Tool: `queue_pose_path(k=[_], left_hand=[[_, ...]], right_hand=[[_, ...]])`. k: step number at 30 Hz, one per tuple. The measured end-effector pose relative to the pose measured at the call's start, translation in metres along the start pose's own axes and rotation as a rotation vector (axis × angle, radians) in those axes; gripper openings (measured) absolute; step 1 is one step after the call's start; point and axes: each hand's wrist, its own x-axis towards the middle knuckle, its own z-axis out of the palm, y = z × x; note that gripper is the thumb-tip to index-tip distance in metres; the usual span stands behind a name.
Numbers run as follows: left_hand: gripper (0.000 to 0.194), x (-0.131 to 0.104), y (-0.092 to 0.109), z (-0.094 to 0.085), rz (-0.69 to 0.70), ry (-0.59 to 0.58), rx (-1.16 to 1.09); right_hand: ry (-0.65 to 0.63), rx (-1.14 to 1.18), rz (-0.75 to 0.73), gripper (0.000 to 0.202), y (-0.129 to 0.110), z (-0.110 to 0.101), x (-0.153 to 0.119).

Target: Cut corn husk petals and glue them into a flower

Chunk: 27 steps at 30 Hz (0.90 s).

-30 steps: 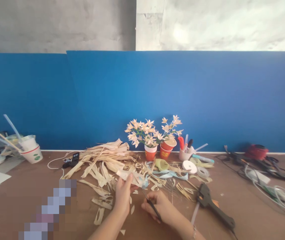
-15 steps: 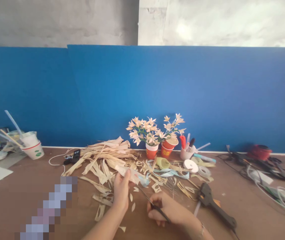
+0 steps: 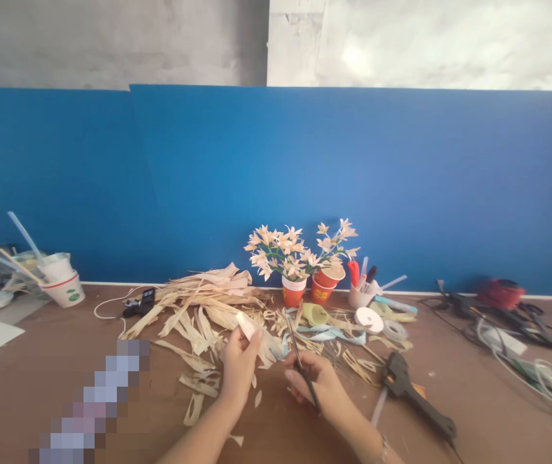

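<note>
Between thumb and fingers, my left hand (image 3: 240, 364) pinches a pale piece of dried husk (image 3: 265, 348) above the brown table. My right hand (image 3: 312, 381) grips black-handled scissors (image 3: 297, 345), their blades pointing up and away, just right of the husk and apart from it. Small cut petal shapes (image 3: 258, 399) lie on the table below my hands. Behind my left hand spreads a heap of dried husks (image 3: 208, 299). Beyond the scissors, pale artificial flowers (image 3: 283, 251) stand in red paper cups (image 3: 294, 293).
A black glue gun (image 3: 414, 393) lies right of my right hand. A cup of pens (image 3: 360, 295), a white tape roll (image 3: 369, 320) and husk scraps sit behind. Cables (image 3: 498, 348) cover the far right. A white cup (image 3: 66, 290) with sticks stands left, before the blue partition (image 3: 208, 180).
The scissors have swung from pointing up-left at the husk to pointing more upright, away from it. My left hand has shifted slightly right, turning the husk piece.
</note>
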Motion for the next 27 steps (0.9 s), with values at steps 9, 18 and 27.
queue_pose_path(k=[9, 18, 27], left_hand=[[0.036, -0.014, 0.004, 0.010, 0.034, -0.060, 0.074], [0.036, -0.012, -0.005, 0.011, 0.042, -0.122, 0.085], [0.035, 0.018, 0.009, -0.006, 0.082, 0.075, -0.011]], right_hand=[[0.101, -0.009, 0.180, 0.044, -0.004, 0.018, 0.005], [0.120, -0.011, 0.175, 0.034, -0.003, 0.017, 0.007], [0.081, -0.025, 0.223, 0.025, 0.008, 0.015, 0.010]])
